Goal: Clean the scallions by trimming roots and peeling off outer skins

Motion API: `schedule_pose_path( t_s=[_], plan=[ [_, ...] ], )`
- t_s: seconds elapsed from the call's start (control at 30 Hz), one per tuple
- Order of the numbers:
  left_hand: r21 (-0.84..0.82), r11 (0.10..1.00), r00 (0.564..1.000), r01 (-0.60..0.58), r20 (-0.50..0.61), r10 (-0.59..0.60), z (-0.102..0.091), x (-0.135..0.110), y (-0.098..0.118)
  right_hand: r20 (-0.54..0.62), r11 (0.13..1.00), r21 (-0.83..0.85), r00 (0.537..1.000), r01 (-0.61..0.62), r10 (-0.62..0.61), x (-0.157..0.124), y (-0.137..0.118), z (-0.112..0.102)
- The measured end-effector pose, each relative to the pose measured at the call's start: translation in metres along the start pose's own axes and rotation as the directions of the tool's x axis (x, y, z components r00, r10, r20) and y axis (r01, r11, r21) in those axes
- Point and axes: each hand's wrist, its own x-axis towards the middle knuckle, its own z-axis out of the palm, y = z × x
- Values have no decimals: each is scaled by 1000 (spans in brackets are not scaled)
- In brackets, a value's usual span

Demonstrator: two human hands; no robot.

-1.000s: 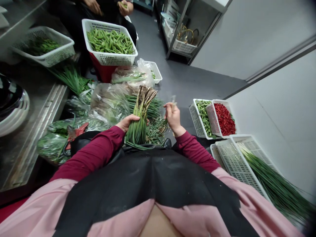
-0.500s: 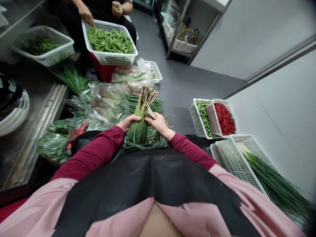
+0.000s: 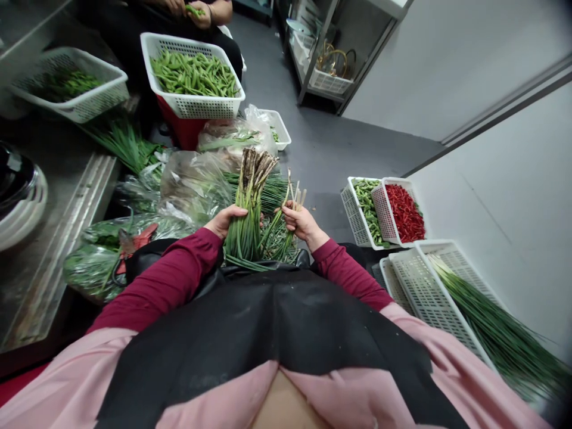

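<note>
The left hand [image 3: 224,219] is gripping the chive bundle [image 3: 248,208] upright, root ends up. The right hand [image 3: 300,221] is pinching a few separated stalks [image 3: 290,199] just beside it; keeping that pinch low and the bundle steady should help them part cleanly.

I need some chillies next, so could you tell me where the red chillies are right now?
The red chillies lie in a white basket on the floor at the right, propped against the green chilli basket, just beyond the basket of chives.

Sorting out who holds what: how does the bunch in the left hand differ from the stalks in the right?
The bunch in the left hand is thick and upright; the few stalks in the right hand are sparse and splayed. The bunch's ends look dark, the stalks' pale. Both are long green stems, root ends up.
</note>
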Motion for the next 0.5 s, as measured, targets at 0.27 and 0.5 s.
schedule_pose_path(
  t_s=[0.27,0.5],
  plan=[
    [-12,999,999,41,-30,-42,-5,-3,10,-111,991,117,992,69,-56,1,-9,-19],
    [33,999,996,22,87,-25,-12,-4,13,-434,971,36,879,236,-198,1,-31,-38]
  ],
)
